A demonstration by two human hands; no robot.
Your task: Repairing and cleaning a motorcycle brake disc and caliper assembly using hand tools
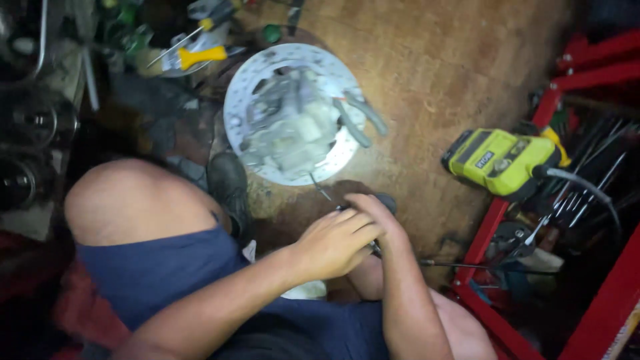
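Both hands meet low in the middle of the view, over the wooden floor. My left hand [333, 243] lies on top, fingers curled round a small metal part [320, 189], of which only a thin wire-like end sticks out toward the disc. My right hand [379, 217] is under and behind it, gripping the same part; a dark bit [388, 200] shows past its fingertips. Just beyond the hands lies a drilled brake disc [243, 93], with grey caliper pieces [287, 130] and grey-handled pliers [360, 123] piled on it.
My bare left knee [133, 200] and a black shoe [230, 187] are at the left. A red tool cart [487, 227] at the right carries a yellow-green power tool [500, 160] and several wrenches. A yellow-handled screwdriver [197, 57] and clutter lie at the top left. A thin rod [480, 267] runs rightward.
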